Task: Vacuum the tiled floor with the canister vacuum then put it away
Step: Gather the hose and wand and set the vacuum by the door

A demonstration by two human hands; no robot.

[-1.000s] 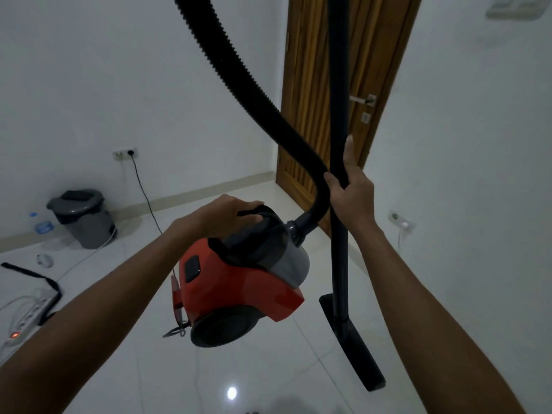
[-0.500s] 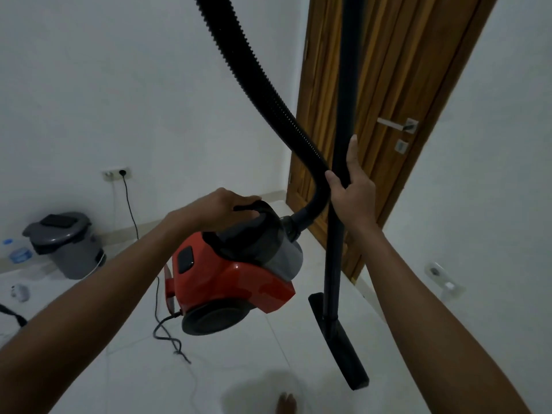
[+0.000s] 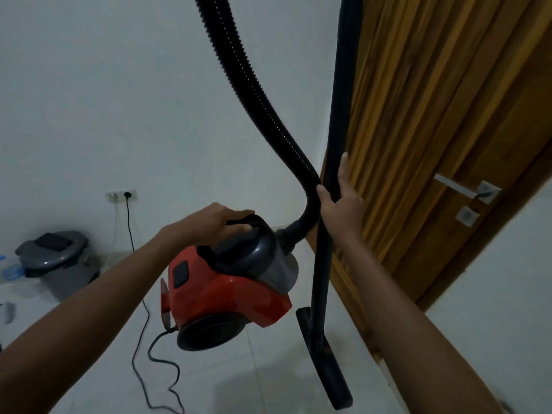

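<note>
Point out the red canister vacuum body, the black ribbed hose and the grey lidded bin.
red canister vacuum body [image 3: 227, 297], head view, on its red side panel.
black ribbed hose [image 3: 254, 94], head view, mid-length on the ribbing.
grey lidded bin [image 3: 64, 264], head view, on its lid edge.

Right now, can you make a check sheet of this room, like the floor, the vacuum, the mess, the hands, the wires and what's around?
Surface: white tiled floor, glossy.
Job's things: red vacuum lifted off the floor; black hose curves up from it; wand upright, its floor head at the bottom.
Clutter: grey bin by the wall, blue bottle beside it.
Hands: left hand grips the vacuum's top handle; right hand holds the wand.
Cables: black cord runs from the wall socket across the floor to the vacuum.
Surroundings: white walls, wooden door shut, metal door handle.
</note>
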